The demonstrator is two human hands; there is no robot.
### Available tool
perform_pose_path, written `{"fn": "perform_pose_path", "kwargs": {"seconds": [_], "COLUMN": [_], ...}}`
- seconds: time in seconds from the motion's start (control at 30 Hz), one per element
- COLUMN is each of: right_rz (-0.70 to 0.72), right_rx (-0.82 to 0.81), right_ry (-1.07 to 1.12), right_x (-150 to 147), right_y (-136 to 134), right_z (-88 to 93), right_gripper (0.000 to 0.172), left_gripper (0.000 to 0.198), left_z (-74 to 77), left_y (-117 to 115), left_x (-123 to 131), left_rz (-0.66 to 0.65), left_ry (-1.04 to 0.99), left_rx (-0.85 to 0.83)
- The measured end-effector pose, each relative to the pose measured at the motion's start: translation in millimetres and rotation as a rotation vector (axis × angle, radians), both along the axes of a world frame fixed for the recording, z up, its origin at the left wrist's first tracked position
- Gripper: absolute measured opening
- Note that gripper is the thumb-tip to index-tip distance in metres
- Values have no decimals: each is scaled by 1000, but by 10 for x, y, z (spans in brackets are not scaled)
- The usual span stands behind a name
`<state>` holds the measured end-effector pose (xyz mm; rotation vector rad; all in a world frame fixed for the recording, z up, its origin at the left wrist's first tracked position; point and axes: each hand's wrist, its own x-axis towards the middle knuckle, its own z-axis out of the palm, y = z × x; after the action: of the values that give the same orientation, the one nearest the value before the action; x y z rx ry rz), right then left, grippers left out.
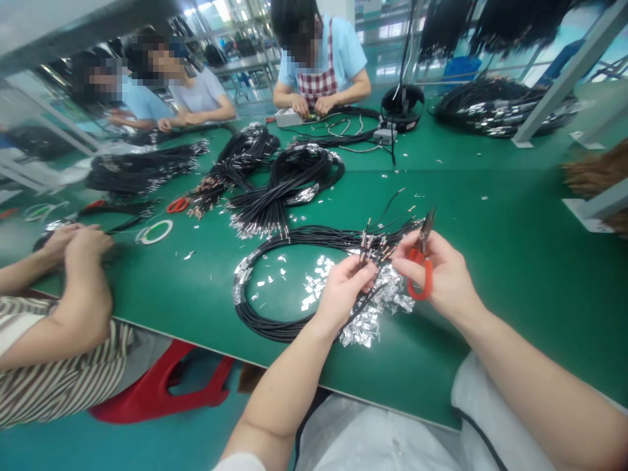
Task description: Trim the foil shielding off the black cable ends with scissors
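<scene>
My left hand (343, 288) is closed around the ends of several black cables, with stripped tips poking up above the fingers. These belong to a coiled cable bundle (275, 330) that loops to the left and is bound with silvery tape. In my right hand (444, 278) is a pair of scissors (422, 268) with orange-red handles, its blades pointing up and slightly right. The scissors are a little to the right of the cable ends, apart from them. Beneath both hands lies a heap of silvery foil scraps (366, 324).
More cable bundles (279, 190) lie on the green table (500, 261) further back. A white tape roll (154, 232) and orange-handled scissors (177, 205) are to the left. A co-worker's arms (83, 281) are at far left; others work opposite. A metal post (564, 78) stands at right.
</scene>
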<state>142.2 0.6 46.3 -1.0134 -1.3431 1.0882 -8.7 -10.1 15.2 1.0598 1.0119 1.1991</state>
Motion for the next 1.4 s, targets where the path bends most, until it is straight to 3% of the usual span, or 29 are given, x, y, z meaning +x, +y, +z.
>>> {"fn": "perform_pose_path", "kwargs": {"seconds": [0.13, 0.4, 0.53, 0.7, 0.83, 1.13, 1.27, 1.4], "right_rz": [39, -28, 60, 165, 87, 4, -9, 0], "right_rx": [6, 27, 71, -87, -178, -63, -45, -64], "right_ry": [80, 85, 74, 205, 299, 218, 207, 192], "right_x": [-42, -86, -81, -94, -133, -236, -242, -239], "right_y": [47, 35, 15, 40, 59, -62, -72, -67], "right_z": [-77, -175, -132, -155, -237, -215, -212, -220], "right_gripper": [23, 24, 25, 29, 33, 27, 23, 22], "left_gripper": [20, 22, 20, 25, 21, 20, 20, 23], "left_z": [21, -17, -23, -25, -22, -64, -71, -41], "left_y": [-59, -58, -51, -23, -11, -68, -78, -73], "left_x": [76, 107, 67, 14, 24, 116, 126, 128], "left_rz": [-105, -27, -121, -236, -110, 177, 201, 134], "left_ry": [-72, -100, -126, -174, -157, -17, 20, -91], "left_rx": [-85, -81, -113, -199, -145, 62, 62, -25]}}
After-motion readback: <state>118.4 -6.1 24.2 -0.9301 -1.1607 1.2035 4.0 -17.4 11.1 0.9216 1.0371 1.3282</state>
